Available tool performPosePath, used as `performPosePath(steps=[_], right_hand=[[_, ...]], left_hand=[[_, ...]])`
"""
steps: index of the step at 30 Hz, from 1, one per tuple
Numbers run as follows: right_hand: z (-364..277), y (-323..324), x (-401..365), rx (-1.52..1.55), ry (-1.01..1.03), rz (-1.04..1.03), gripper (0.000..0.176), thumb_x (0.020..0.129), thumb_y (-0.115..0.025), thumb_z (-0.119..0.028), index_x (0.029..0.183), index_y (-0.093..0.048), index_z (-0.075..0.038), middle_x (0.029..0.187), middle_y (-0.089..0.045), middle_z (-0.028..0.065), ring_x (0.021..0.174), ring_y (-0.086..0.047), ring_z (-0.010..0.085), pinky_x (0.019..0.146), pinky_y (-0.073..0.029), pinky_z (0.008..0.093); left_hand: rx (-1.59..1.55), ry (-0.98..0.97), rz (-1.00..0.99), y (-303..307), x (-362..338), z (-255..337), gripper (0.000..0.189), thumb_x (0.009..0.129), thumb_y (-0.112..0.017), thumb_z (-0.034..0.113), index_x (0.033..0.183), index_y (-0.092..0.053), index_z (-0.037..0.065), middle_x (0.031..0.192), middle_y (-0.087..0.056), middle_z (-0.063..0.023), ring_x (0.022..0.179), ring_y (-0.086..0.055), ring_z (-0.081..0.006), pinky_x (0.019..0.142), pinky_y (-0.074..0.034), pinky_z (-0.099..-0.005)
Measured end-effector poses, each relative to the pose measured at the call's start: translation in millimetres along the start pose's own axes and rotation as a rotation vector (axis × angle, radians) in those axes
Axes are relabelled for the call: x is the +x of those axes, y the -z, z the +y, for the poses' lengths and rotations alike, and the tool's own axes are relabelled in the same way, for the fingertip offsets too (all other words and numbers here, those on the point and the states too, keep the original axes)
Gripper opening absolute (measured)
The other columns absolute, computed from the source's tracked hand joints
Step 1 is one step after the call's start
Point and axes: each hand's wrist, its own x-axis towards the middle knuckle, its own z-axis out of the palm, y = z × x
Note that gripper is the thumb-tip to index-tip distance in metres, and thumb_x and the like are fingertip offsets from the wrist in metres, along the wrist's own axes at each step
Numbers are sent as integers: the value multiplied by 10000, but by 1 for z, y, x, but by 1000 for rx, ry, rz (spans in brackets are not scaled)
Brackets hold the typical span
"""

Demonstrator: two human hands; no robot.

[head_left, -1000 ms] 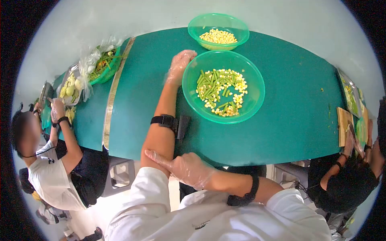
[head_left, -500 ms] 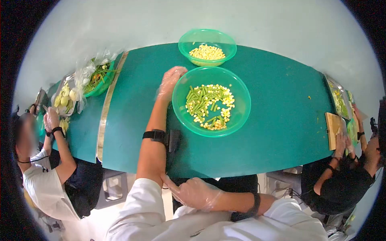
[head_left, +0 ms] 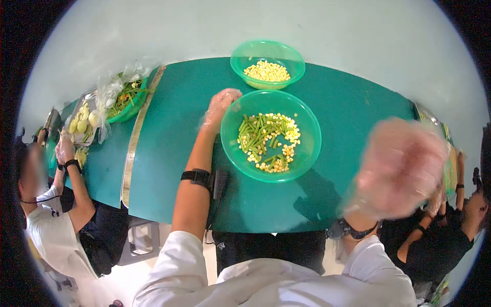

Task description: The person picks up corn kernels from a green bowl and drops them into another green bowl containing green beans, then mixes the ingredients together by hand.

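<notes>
My left hand (head_left: pixel 223 105), in a clear plastic glove, is closed at the upper left rim of a translucent green bowl (head_left: pixel 307 153). Cut green bean pieces (head_left: pixel 258 128) and pale yellow corn kernels (head_left: pixel 291 134) lie inside that bowl. Raised on the right, close to the camera, my gloved right hand (head_left: pixel 401 169) is smeared by motion, so its fingers do not show clearly. Behind the front bowl stands a second green bowl (head_left: pixel 268 50) holding a heap of corn kernels (head_left: pixel 267 71).
At left, beyond a metal table edge strip (head_left: pixel 134 148), are a bowl of green trimmings (head_left: pixel 128 100) with a plastic bag (head_left: pixel 106 100) and a tray of peeled vegetables (head_left: pixel 84 120). One person (head_left: pixel 66 220) works there; others (head_left: pixel 429 245) are at the right edge.
My right hand has swung from my left elbow out to the right and up towards the camera. My left hand has stayed at the bowl's rim. The whole view has shifted slightly.
</notes>
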Motion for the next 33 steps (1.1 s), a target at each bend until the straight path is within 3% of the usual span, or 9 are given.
performPosePath(steps=[4,6,7,8,13,16,20,22,33], right_hand=[[-27,0,0,292,526,281,129,858,-615,-131,776,-562,-47,780,-634,78,539,-534,140,455,-414,279],[-30,0,-6,410,769,153,130,862,-651,-143,955,-577,-91,908,-587,40,684,-544,135,606,-434,268],[-29,1,-7,448,861,-90,291,870,-681,-126,1152,-609,-131,1018,-541,-6,817,-550,126,751,-455,244],[-26,2,-9,407,893,-84,257,867,-679,-119,1113,-606,-119,993,-542,-3,813,-547,123,746,-454,242],[-23,18,-17,158,1028,-85,105,851,-670,-80,921,-594,-58,872,-551,14,792,-536,111,717,-449,231],[-20,11,-17,276,964,-68,68,837,-645,-26,861,-583,-39,816,-556,13,728,-536,117,696,-446,227],[-38,32,-40,133,983,56,60,816,-628,12,835,-589,-30,778,-562,8,674,-544,127,667,-454,235],[-19,3,-17,240,1034,43,64,803,-624,24,815,-589,-28,769,-565,12,673,-550,130,654,-460,243],[-16,2,-15,361,1010,-43,65,745,-646,7,775,-605,-34,736,-573,3,687,-561,134,651,-454,239]], left_hand=[[-103,-18,28,1,-6,9,259,964,-526,266,975,-667,48,886,-619,-3,821,-563,-113,744,-484,-283],[-270,144,43,-1,-10,21,272,975,-533,288,973,-667,52,883,-620,3,808,-558,-99,727,-482,-272],[-355,226,51,0,-10,25,278,981,-536,300,973,-668,55,882,-621,7,801,-556,-92,718,-480,-266],[-327,220,49,2,-9,26,282,982,-536,305,973,-669,57,880,-622,8,793,-554,-88,710,-478,-261],[-244,198,49,0,-9,28,285,984,-544,315,963,-674,63,866,-626,15,766,-555,-86,687,-475,-252],[-253,250,69,-3,-12,35,292,976,-562,331,946,-677,65,844,-627,18,755,-557,-84,681,-475,-251],[-256,242,74,-3,-11,37,294,966,-581,338,946,-678,61,827,-627,16,748,-556,-81,675,-473,-251],[-306,265,78,-4,-12,37,295,963,-588,340,950,-679,60,824,-628,16,743,-555,-81,671,-472,-250],[-313,197,45,-2,-13,25,304,963,-594,339,987,-678,48,833,-631,10,744,-558,-90,684,-475,-255]])
